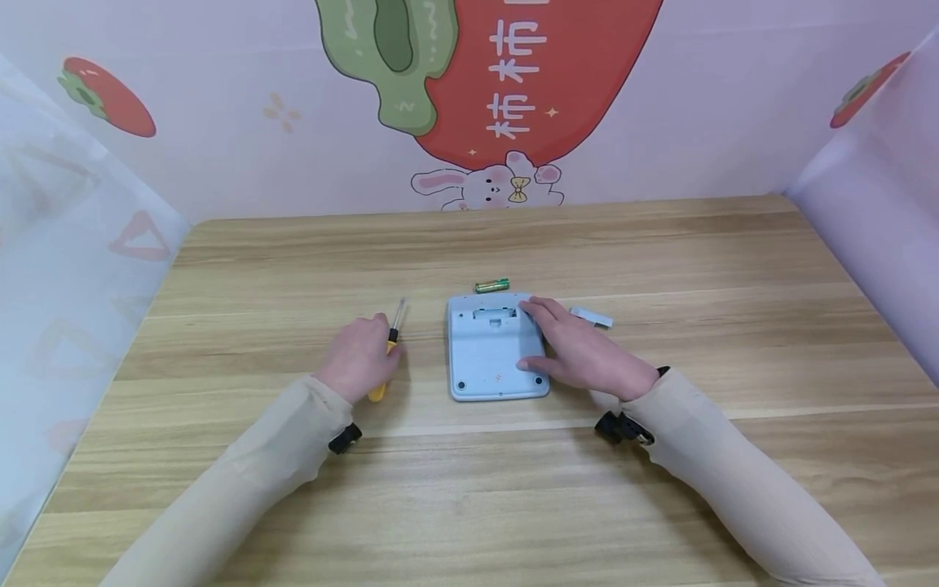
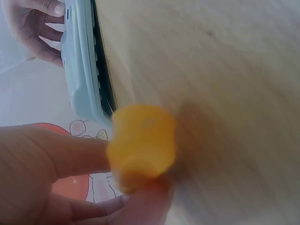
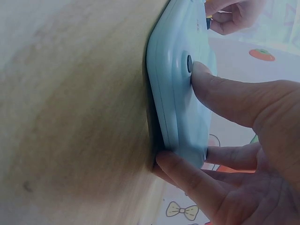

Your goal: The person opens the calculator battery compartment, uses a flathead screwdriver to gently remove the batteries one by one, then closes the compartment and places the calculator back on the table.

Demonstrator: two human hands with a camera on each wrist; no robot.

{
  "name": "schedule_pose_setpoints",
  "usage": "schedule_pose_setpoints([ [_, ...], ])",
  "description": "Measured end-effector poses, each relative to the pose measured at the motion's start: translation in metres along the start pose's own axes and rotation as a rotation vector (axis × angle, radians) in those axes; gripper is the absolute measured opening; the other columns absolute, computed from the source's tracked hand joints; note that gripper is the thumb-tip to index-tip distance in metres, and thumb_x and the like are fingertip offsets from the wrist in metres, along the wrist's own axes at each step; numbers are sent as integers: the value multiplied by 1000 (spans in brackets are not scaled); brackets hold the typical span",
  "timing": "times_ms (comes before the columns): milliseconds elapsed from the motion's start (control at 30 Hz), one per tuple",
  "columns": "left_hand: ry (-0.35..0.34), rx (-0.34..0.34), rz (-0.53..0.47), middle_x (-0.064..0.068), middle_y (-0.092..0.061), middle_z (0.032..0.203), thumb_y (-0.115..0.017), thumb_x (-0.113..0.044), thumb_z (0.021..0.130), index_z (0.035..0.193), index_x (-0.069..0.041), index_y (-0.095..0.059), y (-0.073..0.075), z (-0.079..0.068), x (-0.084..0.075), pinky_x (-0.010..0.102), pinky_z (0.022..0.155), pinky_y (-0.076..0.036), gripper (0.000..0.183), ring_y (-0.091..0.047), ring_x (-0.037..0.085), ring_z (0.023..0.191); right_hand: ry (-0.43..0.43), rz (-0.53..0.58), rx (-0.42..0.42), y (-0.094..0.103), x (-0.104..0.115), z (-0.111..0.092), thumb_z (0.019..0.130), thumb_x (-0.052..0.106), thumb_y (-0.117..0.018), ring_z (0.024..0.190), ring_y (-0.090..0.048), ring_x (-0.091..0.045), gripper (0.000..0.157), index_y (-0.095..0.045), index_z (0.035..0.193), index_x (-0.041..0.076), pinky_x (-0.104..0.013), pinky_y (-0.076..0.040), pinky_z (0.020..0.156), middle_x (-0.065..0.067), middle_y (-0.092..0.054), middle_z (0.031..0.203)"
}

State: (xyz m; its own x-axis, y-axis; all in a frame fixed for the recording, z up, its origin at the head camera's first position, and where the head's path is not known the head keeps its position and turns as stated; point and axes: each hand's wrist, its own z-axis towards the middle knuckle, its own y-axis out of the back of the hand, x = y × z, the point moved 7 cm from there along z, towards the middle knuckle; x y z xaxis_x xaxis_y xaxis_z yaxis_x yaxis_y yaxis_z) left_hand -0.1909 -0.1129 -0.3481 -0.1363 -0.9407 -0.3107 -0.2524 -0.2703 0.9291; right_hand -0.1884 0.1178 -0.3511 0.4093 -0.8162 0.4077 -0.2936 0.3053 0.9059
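A light blue calculator (image 1: pixel 487 355) lies face down on the table, the battery compartment (image 1: pixel 495 314) in its back uncovered. My right hand (image 1: pixel 579 346) holds it by its right side. In the right wrist view the thumb (image 3: pixel 220 86) presses on the back beside a dark round foot, while the fingers lie along the edge. To the left, my left hand (image 1: pixel 358 357) grips a screwdriver (image 1: pixel 377 393) by its yellow handle, the metal tip pointing away from me. The handle's end (image 2: pixel 143 143) fills the middle of the left wrist view.
A green battery (image 1: pixel 492 286) lies just beyond the calculator's far edge. Right of the calculator, behind my right hand, is a small light blue battery cover (image 1: pixel 592 318). A printed cloth (image 1: pixel 242 122) hangs along the back of the wooden table (image 1: pixel 469 505).
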Motion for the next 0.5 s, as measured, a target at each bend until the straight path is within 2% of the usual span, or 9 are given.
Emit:
schedule_pose_setpoints([
  [267,12,14,-1,10,-54,66,-56,-16,88,88,6,-52,0,-1,7,24,43,-38,22,-51,17,48,0,4,1,0,0,-1,83,33,-68,128,-42,-34,78,-28,142,1,-45,-37,103,-21,-32,145],
  [500,15,4,6,11,-54,69,-57,-18,88,89,6,-52,0,1,10,26,45,-37,24,-51,20,54,2,10,1,0,0,-1,83,32,-68,128,-42,-35,78,-28,142,0,-45,-37,104,-21,-31,145],
])
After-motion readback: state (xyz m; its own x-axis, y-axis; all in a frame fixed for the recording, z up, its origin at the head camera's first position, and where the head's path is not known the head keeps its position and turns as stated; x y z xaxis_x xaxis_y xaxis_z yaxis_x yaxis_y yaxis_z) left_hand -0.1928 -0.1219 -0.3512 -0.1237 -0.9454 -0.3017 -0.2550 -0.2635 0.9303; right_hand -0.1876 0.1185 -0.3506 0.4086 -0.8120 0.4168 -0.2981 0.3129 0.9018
